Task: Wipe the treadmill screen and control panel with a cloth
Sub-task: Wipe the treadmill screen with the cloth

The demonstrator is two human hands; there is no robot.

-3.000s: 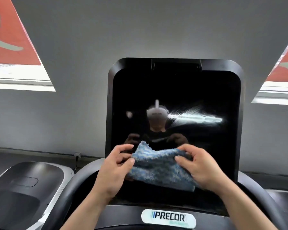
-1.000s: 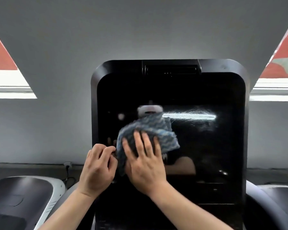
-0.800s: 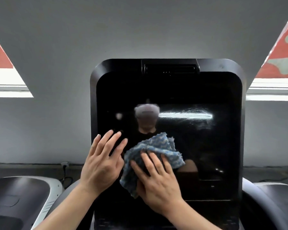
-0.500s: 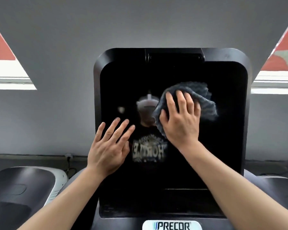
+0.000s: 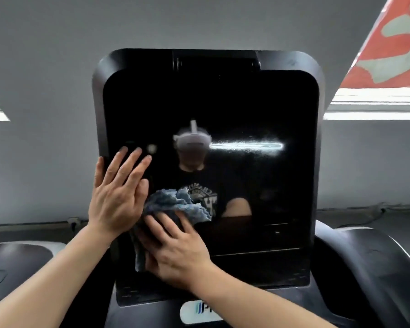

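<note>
The treadmill's tall black glossy screen (image 5: 246,110) fills the middle of the view and mirrors the room. A crumpled blue cloth (image 5: 175,204) lies against its lower left part. My right hand (image 5: 175,249) presses the cloth flat onto the glass with straight, spread fingers. My left hand (image 5: 118,192) lies flat on the screen's left edge beside the cloth, fingers straight and pointing up. The control strip (image 5: 258,268) below the glass is dark, and the cloth hangs down over its left end.
A white logo badge (image 5: 199,312) sits under the screen. Dark curved handrail housings flank the console, the right one (image 5: 365,268) large and close. A neighbouring treadmill console (image 5: 14,261) stands at the left. A grey wall is behind.
My right hand has swept the cloth from the screen's upper middle down to its lower left. My left hand shifted left onto the screen's edge.
</note>
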